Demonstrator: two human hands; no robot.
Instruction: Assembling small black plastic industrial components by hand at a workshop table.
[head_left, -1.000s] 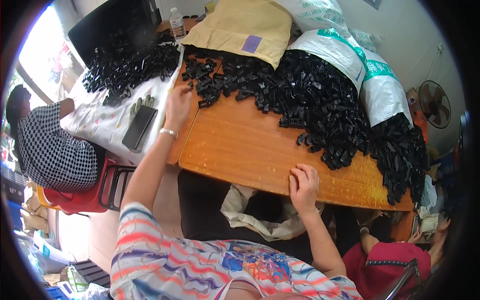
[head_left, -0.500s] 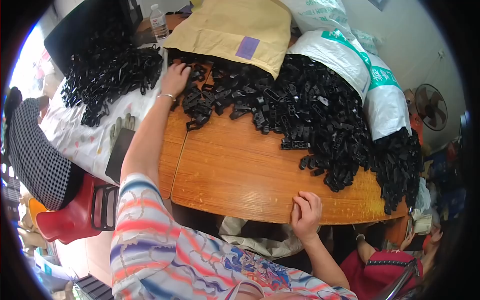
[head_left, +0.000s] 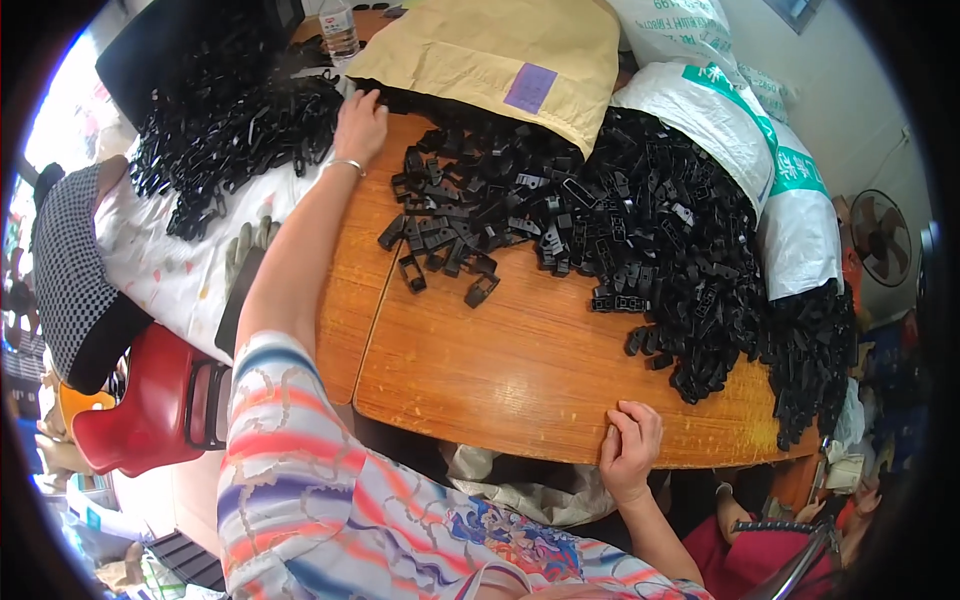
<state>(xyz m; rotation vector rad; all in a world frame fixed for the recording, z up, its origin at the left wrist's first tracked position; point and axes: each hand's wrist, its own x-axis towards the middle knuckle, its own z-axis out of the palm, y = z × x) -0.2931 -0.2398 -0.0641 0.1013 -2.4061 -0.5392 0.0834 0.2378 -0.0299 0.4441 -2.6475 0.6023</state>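
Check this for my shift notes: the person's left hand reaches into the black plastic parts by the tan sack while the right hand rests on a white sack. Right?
Not quite. In the head view the right hand rests on the near edge of the wooden table, not a white sack. The left hand does reach the black plastic parts by the tan sack.

Wooden table (head_left: 520, 370) – red chair (head_left: 150, 410) left, fan (head_left: 880, 240) right.

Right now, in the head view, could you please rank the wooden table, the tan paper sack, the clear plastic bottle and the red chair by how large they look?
1. Wooden table
2. Tan paper sack
3. Red chair, though it sits nearer the picture's bent rim, so its place is less sure
4. Clear plastic bottle
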